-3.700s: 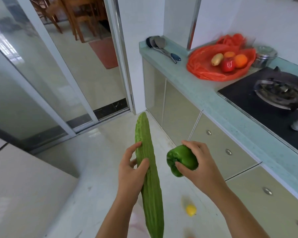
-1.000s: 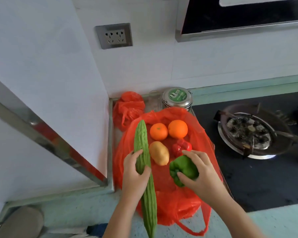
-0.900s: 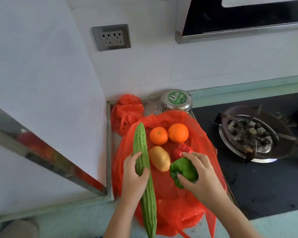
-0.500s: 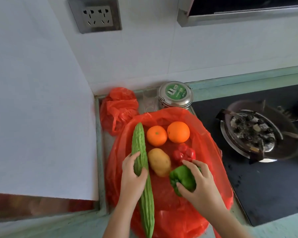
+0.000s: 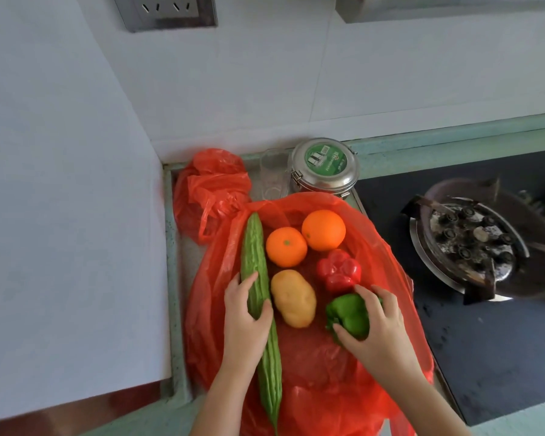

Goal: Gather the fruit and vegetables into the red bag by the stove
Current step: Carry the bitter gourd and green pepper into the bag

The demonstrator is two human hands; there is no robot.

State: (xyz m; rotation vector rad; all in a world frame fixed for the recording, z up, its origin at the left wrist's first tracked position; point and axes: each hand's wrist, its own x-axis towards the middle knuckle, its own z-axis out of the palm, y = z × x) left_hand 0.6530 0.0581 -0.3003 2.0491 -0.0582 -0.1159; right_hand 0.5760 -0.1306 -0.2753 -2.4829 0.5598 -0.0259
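Where the bag (image 5: 312,360) lies spread beside the stove (image 5: 485,325): two oranges (image 5: 286,247) (image 5: 323,230), one potato (image 5: 293,298), one red pepper (image 5: 339,270).
Left hand (image 5: 244,322): wrapped round one gourd (image 5: 255,259), over the bag's left side.
Right hand (image 5: 379,325): gripping one green pepper (image 5: 348,314), near the red pepper.

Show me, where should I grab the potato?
Reach down from above and hold the potato across its narrow middle. It lies flat on the red bag, an oval pointing away from you, with nothing on top of it.
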